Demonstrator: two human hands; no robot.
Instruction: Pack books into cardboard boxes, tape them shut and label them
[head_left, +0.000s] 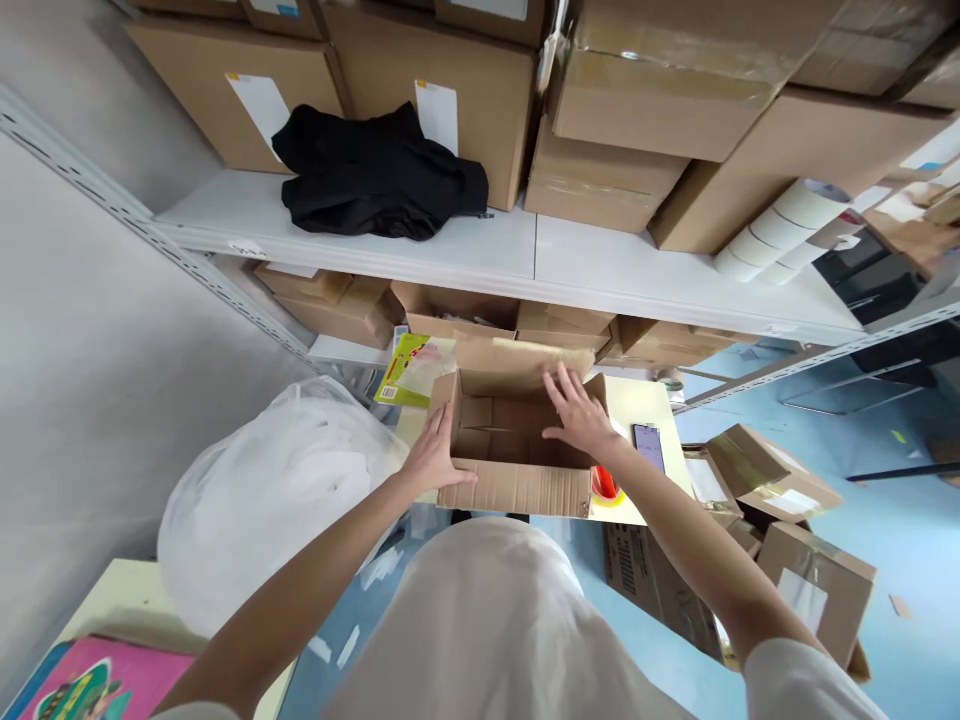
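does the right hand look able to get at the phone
Probably yes: the phone lies on the table beside the right forearm, with nothing seen on top. The right hand is open over the box and seems to hold nothing, so the way looks free.

This looks like a packing storeroom: cartons [652, 110] crowd the shelf [600, 248] across the top, white rolls [784, 230] upper right.

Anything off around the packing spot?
Yes: a black garment lies crumpled on the shelf among cartons, white scraps litter the floor, and boxes at right sit jumbled, not stacked.
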